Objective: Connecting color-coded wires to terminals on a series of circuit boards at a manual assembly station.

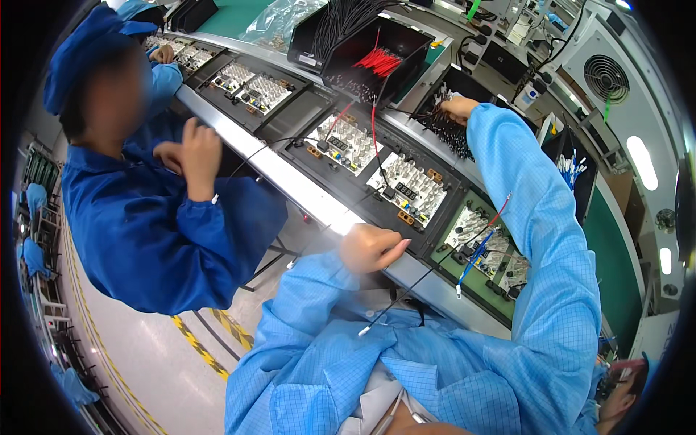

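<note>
My right hand (459,109) reaches into a black bin of dark wires (448,138) with pale ends, its fingers closed on some of them. My left hand (373,248) hovers curled over the metal rail (319,199); whether anything is in it stays hidden. Beyond that hand lies a circuit board (407,190) with a small display, set in a dark tray, and a similar board (344,143) is left of it. Red and black wires stand up from both. Nearer my right sleeve, a board in a green tray (453,225) has a blue wire bundle (475,259) on it.
A co-worker in dark blue (159,217) stands at the left, hands raised by the rail. Bins of red wires (378,61) and black wires (348,25) stand at the back. White-ended blue wires (571,168) sit in a bin at right. More boards (250,85) line up leftward.
</note>
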`<state>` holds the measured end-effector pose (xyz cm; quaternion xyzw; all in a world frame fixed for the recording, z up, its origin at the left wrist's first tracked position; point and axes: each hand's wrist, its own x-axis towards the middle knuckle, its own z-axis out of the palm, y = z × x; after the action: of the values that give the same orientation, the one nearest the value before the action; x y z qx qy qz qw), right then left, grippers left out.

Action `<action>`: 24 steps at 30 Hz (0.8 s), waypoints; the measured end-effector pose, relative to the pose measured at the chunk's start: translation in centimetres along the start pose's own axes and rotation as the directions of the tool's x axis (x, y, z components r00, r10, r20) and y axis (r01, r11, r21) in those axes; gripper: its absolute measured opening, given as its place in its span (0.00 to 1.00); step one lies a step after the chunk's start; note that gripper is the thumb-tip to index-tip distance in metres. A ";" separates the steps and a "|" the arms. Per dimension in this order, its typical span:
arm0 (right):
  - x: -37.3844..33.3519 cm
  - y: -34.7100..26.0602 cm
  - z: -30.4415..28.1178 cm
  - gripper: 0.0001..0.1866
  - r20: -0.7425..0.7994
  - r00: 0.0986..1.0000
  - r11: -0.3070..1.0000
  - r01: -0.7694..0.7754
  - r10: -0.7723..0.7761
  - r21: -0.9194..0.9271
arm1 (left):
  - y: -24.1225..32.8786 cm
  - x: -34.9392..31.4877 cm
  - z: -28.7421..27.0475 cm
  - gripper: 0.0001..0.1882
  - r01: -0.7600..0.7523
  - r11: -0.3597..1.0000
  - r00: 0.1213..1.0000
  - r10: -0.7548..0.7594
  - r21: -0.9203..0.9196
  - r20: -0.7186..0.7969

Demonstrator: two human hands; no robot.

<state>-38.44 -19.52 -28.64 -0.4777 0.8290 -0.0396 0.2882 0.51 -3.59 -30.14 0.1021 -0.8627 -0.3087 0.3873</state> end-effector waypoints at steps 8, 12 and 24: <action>-6.1 1.1 -7.6 0.10 0.210 0.976 0.544 -0.207 0.058 0.813 | -0.6 0.4 -0.7 0.17 -0.011 0.999 1.000 0.011 -0.046 0.006; -10.0 3.4 -9.1 0.14 0.022 0.996 0.655 0.043 -0.091 0.754 | -1.0 -0.4 1.8 0.15 -0.035 0.997 0.999 0.034 -0.062 -0.028; -29.2 -12.3 -9.8 0.16 0.070 0.461 0.466 0.865 -0.885 0.189 | 8.0 -0.7 -4.0 0.11 0.139 0.982 0.981 -0.154 -0.127 -0.114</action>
<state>-23.02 -4.44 -3.42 -0.8174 0.4363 -0.1960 0.3211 4.43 1.19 -23.67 0.1611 -0.8073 -0.3803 0.4215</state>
